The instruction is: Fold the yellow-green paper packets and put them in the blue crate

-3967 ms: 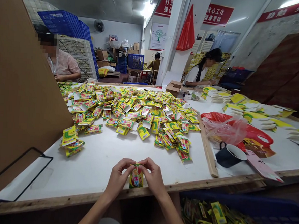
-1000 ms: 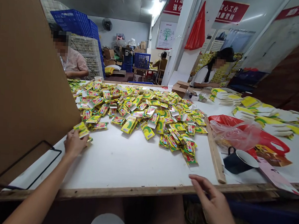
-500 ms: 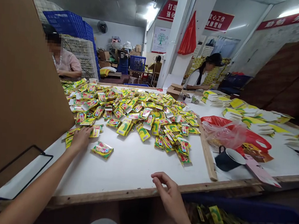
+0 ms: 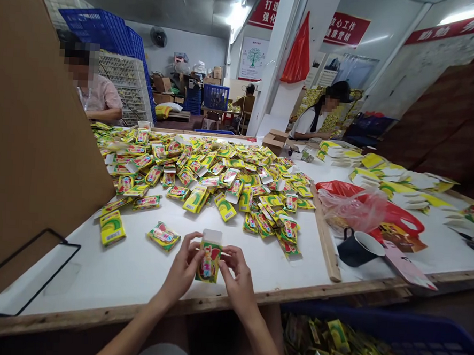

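Note:
A small yellow-green candy box [image 4: 208, 262] with red fruit print is held upright over the near part of the white table, its pale top flap raised. My left hand [image 4: 183, 270] grips its left edge between thumb and fingers. On its right edge, the thumb and fingertips of my right hand [image 4: 237, 276] close from the other side. To the left lie a single flat box [image 4: 163, 236] and a yellow box with a barcode [image 4: 112, 229]. Beyond my hands spreads a big heap of similar boxes [image 4: 195, 196], some with flaps up.
A tall cardboard box [image 4: 42, 133] and a black wire frame [image 4: 50, 268] flank the left side. On the right are a wooden strip [image 4: 326, 242], a dark mug [image 4: 359, 249] and a red plastic bag [image 4: 403, 220]. A blue crate [image 4: 431, 339] of boxes stands below. People sit beyond.
My left hand has moved from the left end of the heap to the middle with a box. My right hand has come up and left to meet it. The view shifted slightly.

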`<move>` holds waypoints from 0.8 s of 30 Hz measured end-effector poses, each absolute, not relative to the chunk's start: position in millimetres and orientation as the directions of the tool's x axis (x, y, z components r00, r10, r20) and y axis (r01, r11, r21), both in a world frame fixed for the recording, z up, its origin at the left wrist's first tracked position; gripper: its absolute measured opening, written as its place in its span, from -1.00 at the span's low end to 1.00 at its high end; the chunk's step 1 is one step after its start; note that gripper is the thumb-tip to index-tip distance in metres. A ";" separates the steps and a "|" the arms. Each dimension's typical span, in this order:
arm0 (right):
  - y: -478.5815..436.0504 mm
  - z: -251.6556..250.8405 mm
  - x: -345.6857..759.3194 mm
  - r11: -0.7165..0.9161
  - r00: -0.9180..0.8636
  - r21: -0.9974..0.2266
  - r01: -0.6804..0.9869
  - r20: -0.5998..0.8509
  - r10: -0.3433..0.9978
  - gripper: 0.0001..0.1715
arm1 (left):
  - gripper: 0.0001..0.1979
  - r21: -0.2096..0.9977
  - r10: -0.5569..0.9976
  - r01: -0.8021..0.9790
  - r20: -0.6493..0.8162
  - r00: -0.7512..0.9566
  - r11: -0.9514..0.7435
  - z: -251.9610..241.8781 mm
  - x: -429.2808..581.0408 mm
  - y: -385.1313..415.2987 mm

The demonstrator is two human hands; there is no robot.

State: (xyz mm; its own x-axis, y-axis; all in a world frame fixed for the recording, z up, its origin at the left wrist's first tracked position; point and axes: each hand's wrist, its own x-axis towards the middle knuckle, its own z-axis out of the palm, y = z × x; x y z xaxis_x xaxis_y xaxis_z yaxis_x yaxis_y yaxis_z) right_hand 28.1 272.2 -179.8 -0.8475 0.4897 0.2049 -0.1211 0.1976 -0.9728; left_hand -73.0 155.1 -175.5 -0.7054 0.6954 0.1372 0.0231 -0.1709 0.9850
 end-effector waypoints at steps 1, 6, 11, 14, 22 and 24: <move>274.2 -182.5 27.1 0.182 -0.845 -0.975 -0.125 0.201 0.495 -0.73 | -0.63 0.988 0.710 0.012 0.120 -0.694 -0.156 -178.9 -67.3 157.1; 288.0 -196.5 30.3 0.228 -0.877 -0.968 -0.102 0.196 0.439 -0.69 | -0.67 0.999 0.750 0.028 0.050 -0.659 -0.042 -187.7 -65.8 154.2; 297.3 -197.2 21.5 0.309 -0.905 -0.948 -0.080 0.199 0.376 -0.78 | -0.68 0.998 0.780 0.064 0.048 -0.624 -0.010 -192.0 -72.2 149.1; 300.9 -193.2 13.4 0.344 -0.919 -0.938 -0.050 0.178 0.352 -0.82 | -0.67 0.999 0.786 0.011 0.035 -0.617 -0.035 -196.9 -74.4 147.6; 296.0 -193.6 5.6 0.343 -0.900 -0.937 -0.062 0.201 0.386 -0.87 | -0.75 0.994 0.741 0.084 0.107 -0.663 -0.069 -198.6 -76.1 151.1; 292.7 -194.8 6.4 0.280 -0.879 -0.953 -0.113 0.227 0.419 -0.77 | -0.72 0.989 0.707 0.110 0.148 -0.692 -0.100 -195.1 -74.7 152.8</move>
